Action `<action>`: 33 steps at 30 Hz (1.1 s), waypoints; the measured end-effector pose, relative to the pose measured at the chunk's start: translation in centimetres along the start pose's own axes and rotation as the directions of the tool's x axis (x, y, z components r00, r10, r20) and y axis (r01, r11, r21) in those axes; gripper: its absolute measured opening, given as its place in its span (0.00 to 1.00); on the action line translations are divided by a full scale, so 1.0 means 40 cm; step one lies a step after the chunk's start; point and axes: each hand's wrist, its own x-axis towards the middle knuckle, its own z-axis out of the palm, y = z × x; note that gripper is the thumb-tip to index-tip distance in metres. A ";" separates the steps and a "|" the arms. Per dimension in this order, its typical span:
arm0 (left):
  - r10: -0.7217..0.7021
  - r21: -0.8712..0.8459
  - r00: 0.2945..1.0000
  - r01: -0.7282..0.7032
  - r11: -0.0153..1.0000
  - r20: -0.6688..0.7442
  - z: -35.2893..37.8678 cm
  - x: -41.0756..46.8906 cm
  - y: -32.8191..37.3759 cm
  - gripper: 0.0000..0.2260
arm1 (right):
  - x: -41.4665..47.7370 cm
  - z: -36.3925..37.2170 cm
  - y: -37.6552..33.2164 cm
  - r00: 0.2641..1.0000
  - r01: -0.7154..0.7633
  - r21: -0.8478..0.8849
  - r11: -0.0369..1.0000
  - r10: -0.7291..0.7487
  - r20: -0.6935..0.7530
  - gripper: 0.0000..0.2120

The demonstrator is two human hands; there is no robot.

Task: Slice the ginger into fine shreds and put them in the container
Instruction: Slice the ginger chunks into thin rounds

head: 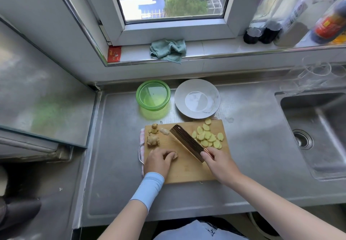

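A knobbly tan piece of ginger (pixel 175 155) lies at the left front of the rectangular wooden chopping board (pixel 189 172). It is mostly hidden under the left hand (pixel 159 162), whose curled fingers hold it down. Pale yellow oval ginger slices (pixel 207 136) are heaped at the board's right rear, and unpeeled ginger knobs (pixel 153 135) sit at its left rear. The right hand (pixel 219 162) grips a dark broad-bladed cleaver (pixel 188 142), its handle buried in the fist. Behind the board, on the stainless steel worktop (pixel 252 146), stand a round translucent green container (pixel 153 95) and a white plate (pixel 197 98). A steel sink (pixel 316 127) lies to the right.
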 end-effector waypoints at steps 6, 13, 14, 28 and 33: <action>-0.061 -0.108 0.986 0.045 0.993 -0.153 -0.018 -0.003 0.013 0.07 | 0.002 -0.011 0.002 1.000 0.008 0.017 1.000 -0.008 0.012 0.14; 0.188 0.150 0.982 -0.187 0.971 0.007 0.003 -0.015 -0.017 0.11 | 0.001 -0.016 -0.002 1.000 0.006 -0.006 1.000 -0.006 0.030 0.12; 0.191 0.147 0.982 -0.188 0.971 -0.005 0.011 -0.016 -0.014 0.11 | 0.000 -0.016 -0.004 0.999 0.007 -0.008 1.000 -0.007 0.031 0.12; 0.533 0.178 0.846 -0.524 0.833 -0.001 -0.001 -0.016 -0.052 0.13 | -0.006 -0.027 -0.010 0.999 0.023 -0.005 1.000 -0.023 0.037 0.14; 0.760 0.280 0.613 -0.785 0.553 0.217 0.005 0.017 -0.051 0.09 | -0.003 -0.029 -0.001 1.000 0.011 -0.002 1.000 -0.011 0.021 0.16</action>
